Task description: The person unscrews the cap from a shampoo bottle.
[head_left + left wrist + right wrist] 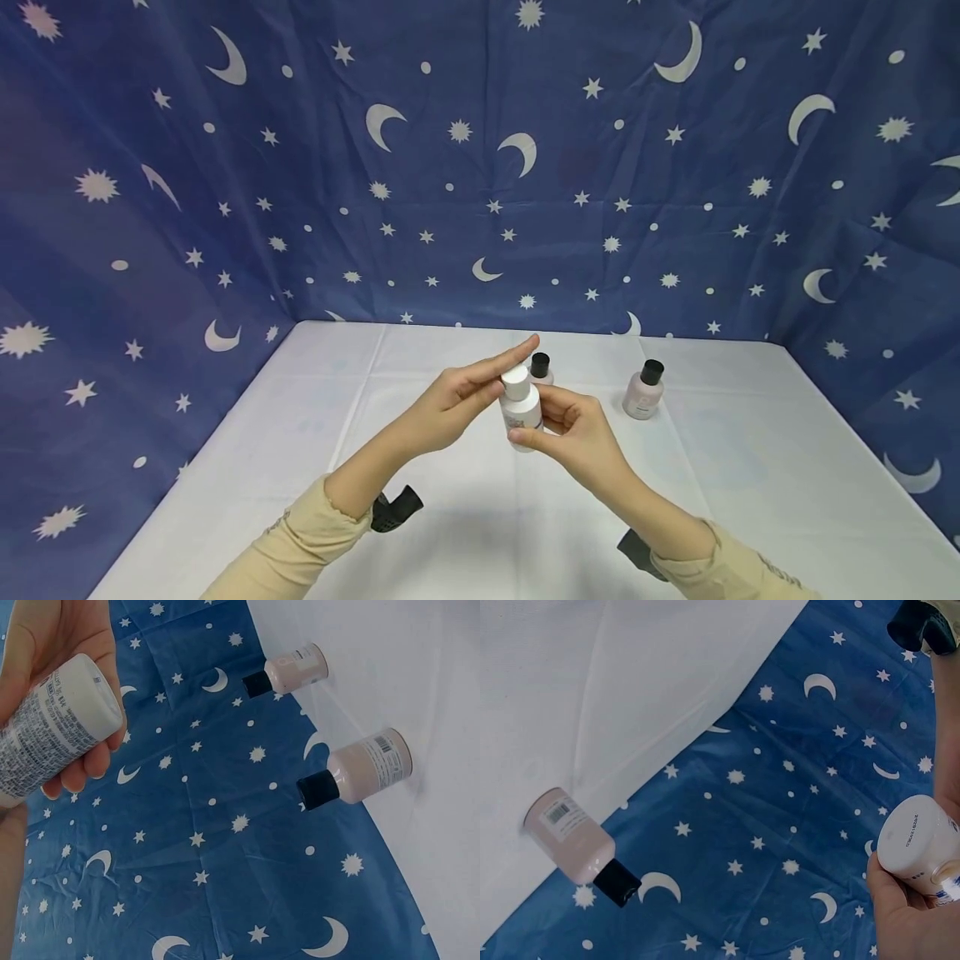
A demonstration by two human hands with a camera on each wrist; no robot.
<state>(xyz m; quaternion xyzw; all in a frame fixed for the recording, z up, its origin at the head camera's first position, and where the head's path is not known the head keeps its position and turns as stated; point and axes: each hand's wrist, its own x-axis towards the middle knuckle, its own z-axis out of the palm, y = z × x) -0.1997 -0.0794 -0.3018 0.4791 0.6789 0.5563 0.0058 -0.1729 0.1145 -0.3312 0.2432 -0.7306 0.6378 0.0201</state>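
Observation:
A white bottle [521,414] with small print and a white cap is held above the table, tilted slightly. My right hand [588,437] grips its body, thumb in front and fingers around the far side. My left hand [446,408] is at the cap [516,382], which sits between the thumb and the outstretched fingers. In the left wrist view the printed back of the bottle [64,724] shows, with right-hand fingers around it. The right wrist view shows the bottle's base [906,838], stamped with small characters, above the right hand [911,926].
Two pale pink bottles with black caps stand on the white-covered table [450,517]: one bottle [643,395] at the right, another [542,371] partly hidden behind the held bottle. A blue curtain [450,167] with moons and stars surrounds the table's back and sides.

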